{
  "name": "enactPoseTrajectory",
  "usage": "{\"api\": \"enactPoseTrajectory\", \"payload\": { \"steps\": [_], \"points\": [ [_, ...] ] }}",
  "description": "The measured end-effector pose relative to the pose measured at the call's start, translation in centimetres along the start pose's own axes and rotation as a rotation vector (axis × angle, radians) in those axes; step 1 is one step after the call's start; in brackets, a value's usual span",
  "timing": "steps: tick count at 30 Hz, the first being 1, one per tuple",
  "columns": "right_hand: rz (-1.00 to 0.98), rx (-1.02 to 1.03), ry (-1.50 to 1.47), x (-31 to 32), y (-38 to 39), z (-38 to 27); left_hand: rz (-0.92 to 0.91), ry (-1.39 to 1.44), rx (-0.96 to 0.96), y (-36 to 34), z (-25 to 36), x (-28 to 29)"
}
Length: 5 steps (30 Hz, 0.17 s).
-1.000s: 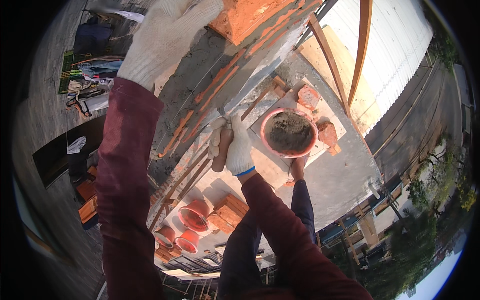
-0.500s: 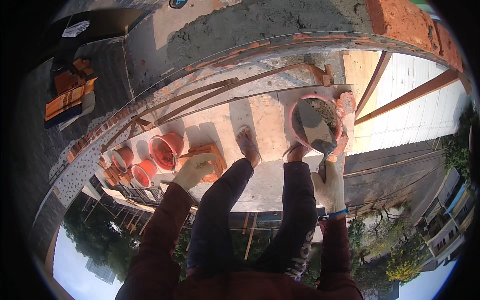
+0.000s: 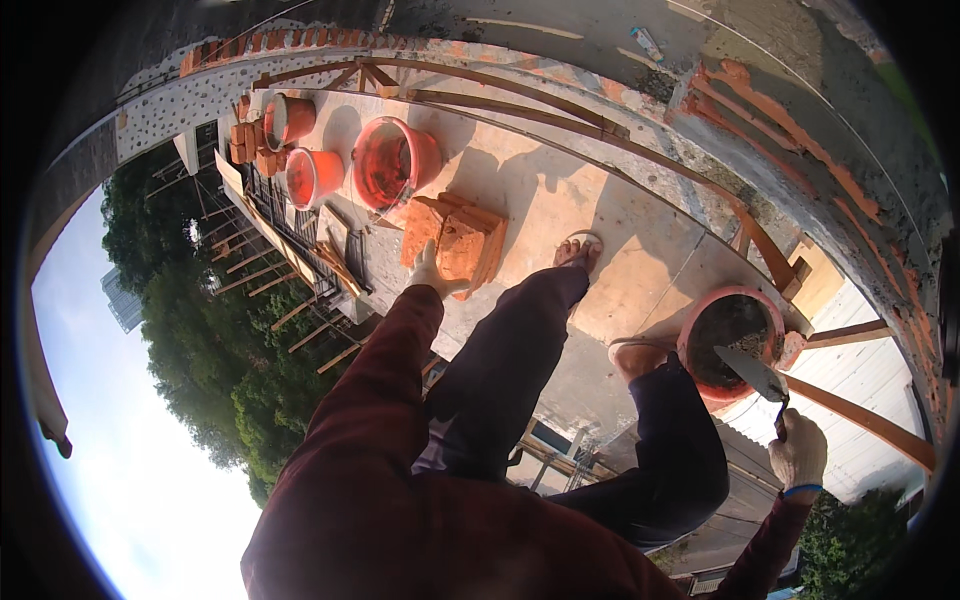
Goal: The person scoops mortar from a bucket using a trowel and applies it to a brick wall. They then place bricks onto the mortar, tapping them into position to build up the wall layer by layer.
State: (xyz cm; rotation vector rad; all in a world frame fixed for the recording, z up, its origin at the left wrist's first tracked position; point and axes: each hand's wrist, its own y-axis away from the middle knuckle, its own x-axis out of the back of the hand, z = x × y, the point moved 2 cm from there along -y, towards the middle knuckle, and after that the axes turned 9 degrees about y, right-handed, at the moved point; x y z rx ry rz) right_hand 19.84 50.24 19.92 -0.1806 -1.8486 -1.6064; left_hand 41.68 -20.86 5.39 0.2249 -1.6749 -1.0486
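My right hand [image 3: 799, 452], in a pale work glove, is closed around the handle of a trowel [image 3: 752, 373]. The trowel's pointed blade reaches over the near side of a red bucket [image 3: 688, 350] that holds grey mortar [image 3: 730, 322]. My left hand [image 3: 431, 274], gloved too, is at the near left side of a stack of orange-red bricks [image 3: 462, 245]. Its thumb and fingers are spread against the bricks. Whether it grips a single brick is not clear.
Beyond the bricks stand a large red bucket [image 3: 408, 165] and two smaller red buckets [image 3: 314, 177] [image 3: 291, 119], with more bricks [image 3: 243, 143] beside them. Wooden braces [image 3: 560, 110] run along the low wall. My feet stand on the platform boards [image 3: 625, 262]; scaffolding poles [image 3: 270, 245] drop away at its left.
My view has turned toward the left, and I lean lower. My left hand has gone from above the bricks to their side, its fingers spreading. The trowel remains in my right hand.
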Motion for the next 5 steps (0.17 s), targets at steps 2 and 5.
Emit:
{"api": "enactPoseTrajectory", "payload": {
  "steps": [2, 5],
  "points": [
    [0.029, 0.003, -0.015, 0.1, -1.0, 0.1, 0.157, -0.017, 0.041, -0.8, 0.3, -3.5],
    [0.009, -0.025, -0.046, 0.9, -1.5, -0.2, 0.396, -0.089, 0.070, -3.3, 0.6, -8.4]
  ]
}}
